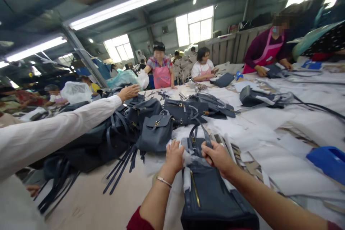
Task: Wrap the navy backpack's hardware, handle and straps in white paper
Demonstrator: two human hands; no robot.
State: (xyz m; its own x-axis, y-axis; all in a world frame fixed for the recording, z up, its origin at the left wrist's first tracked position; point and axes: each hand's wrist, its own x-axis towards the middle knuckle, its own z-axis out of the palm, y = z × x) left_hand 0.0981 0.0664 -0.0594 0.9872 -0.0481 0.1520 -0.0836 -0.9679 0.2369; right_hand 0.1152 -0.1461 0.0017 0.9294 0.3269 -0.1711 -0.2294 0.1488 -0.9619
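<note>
A navy backpack (215,194) with a gold zipper lies on the table directly in front of me, its base toward me. My right hand (219,156) is closed around the bag's navy strap (207,136), holding it up near the top. At the bag's upper left edge, my left hand (175,154) has curled fingers against thin whitish wrapping (190,159); part of its grip is hidden. White padding also wraps the bag's side. Just beyond my left hand, another navy backpack (156,133) with a gold clasp stands upright.
More navy bags with loose straps pile up on the left and ahead. A co-worker's white sleeve (67,125) reaches across from the left. White sheets (283,151) and scraps cover the right side, with a blue plastic object (327,163). Several people work across the table (94,201).
</note>
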